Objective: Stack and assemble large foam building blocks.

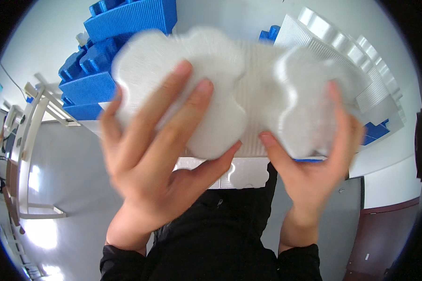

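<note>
A large white moulded piece [218,116] with raised, scallop-edged lobes and a ribbed face is held up close to the camera, partly blurred. Over its left lobe my left hand [154,151] spreads its fingers, with the thumb along the lower edge. At the other end my right hand [313,151] grips the right lobe between thumb and fingers. Below it, near my waist, another white moulded piece [249,172] shows in part. What lies directly behind the held piece is hidden.
Blue ribbed blocks [91,87] are stacked at upper left. White ribbed pieces with rounded knobs [337,45] stand at upper right, with a blue part [376,132] beneath. A pale metal frame [27,168] stands on the floor at left; a dark red cabinet or door [383,239] is at lower right.
</note>
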